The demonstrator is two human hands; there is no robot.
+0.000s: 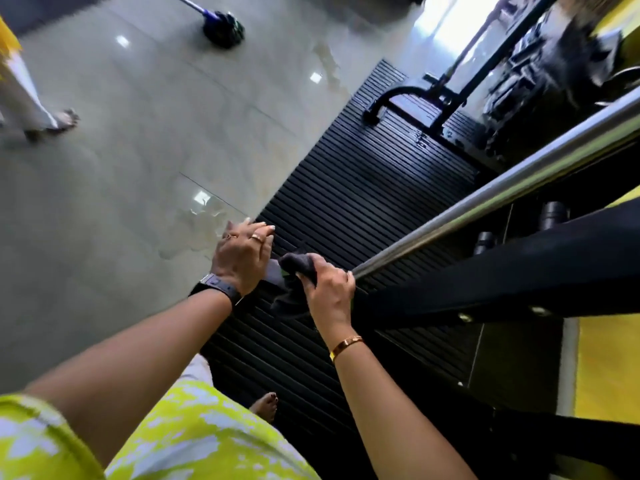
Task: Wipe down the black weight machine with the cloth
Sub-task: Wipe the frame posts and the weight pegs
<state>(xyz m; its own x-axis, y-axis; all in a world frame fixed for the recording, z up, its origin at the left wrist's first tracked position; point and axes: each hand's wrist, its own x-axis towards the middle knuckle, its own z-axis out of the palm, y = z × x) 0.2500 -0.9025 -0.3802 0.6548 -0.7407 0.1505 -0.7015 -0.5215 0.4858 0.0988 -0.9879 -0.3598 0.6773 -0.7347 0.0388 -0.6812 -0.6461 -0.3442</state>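
Centre frame: the right hand (329,289) clenches the dark cloth (298,268) at the end of the steel bar (485,199). The left hand (242,258) rests alongside, grip unclear. The bunched cloth could slip off the smooth metal.

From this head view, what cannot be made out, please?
Head view:
Near end of the shiny steel bar: covered by the right hand gripping the dark grey cloth.
Surface under the left hand: hidden by it.
Upper-right black weight machine: motion-blurred.
Left-edge person in yellow: cut off.
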